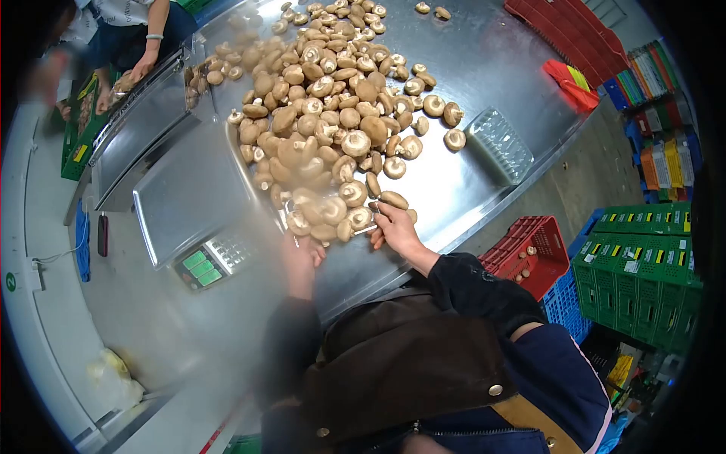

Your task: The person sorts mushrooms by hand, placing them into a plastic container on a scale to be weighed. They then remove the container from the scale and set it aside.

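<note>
A large heap of brown mushrooms (325, 106) with pale stems covers the middle of the metal table. At its near end, a pale-edged tray (366, 229) full of mushrooms sits between my hands, its walls mostly hidden. My right hand (398, 231) grips the tray's right edge, thumb and fingers pinched together. On the opposite side my left hand (302, 261) has its fingers curled at the tray's left edge, partly blurred by a haze on the lens. Right of the heap stands a stack of clear plastic trays (499, 146).
A weighing scale (189, 197) with a green display stands left of the heap. Across the table a person (144, 60) handles mushrooms by a green crate (82, 125). A red crate (529, 250), stacked green crates (639, 272) and a red bag (571, 85) lie right.
</note>
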Motion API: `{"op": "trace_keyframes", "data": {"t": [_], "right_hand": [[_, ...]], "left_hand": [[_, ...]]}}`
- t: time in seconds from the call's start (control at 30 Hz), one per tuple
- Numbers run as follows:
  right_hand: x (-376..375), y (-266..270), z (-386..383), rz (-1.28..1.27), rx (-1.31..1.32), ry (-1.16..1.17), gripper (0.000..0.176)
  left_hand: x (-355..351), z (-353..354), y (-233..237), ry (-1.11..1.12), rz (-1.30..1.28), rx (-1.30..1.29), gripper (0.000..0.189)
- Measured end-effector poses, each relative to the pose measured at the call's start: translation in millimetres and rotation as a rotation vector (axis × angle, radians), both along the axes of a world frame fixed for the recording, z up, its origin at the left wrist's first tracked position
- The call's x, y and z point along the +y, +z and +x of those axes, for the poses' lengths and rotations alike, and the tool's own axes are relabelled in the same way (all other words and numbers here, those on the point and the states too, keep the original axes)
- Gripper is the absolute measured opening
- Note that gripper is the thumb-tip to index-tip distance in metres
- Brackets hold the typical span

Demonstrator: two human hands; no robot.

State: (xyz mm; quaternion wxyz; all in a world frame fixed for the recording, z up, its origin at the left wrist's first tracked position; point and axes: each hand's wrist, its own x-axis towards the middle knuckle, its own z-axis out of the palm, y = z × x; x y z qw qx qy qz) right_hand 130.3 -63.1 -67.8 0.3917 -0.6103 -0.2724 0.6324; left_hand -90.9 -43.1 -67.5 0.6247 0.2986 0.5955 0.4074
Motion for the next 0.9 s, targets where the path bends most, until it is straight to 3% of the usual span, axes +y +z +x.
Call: {"op": "trace_keyframes", "data": {"t": [0.33, 0.6, 0.67, 0.77, 0.8, 0.9], "right_hand": [[-4.6, 58.3, 14.1, 0.079, -0.033, 0.108, 0.037], [71.6, 88.8, -49.5, 0.273, -0.048, 0.280, 0.040], [91.1, 91.0, -77.9, 0.257, -0.047, 0.314, 0.040], [112.6, 97.0, -119.0, 0.362, -0.198, 0.391, 0.039], [121.8, 90.2, -131.6, 0.331, -0.105, 0.393, 0.038], [137.9, 78.4, -167.3, 0.326, -0.053, 0.294, 0.030]], "left_hand": [[-17.9, -10.6, 45.7, -0.013, 0.059, -0.134, 0.028], [18.5, -92.5, 100.2, 0.032, 0.095, 0.033, 0.032], [39.6, -149.4, 57.5, -0.161, 0.447, 0.373, 0.027], [58.1, -177.4, 88.1, -0.077, 0.324, 0.277, 0.022], [64.1, -186.2, 95.9, -0.026, 0.241, 0.200, 0.021], [88.6, -218.4, 84.8, 0.016, 0.165, 0.390, 0.018]]}}
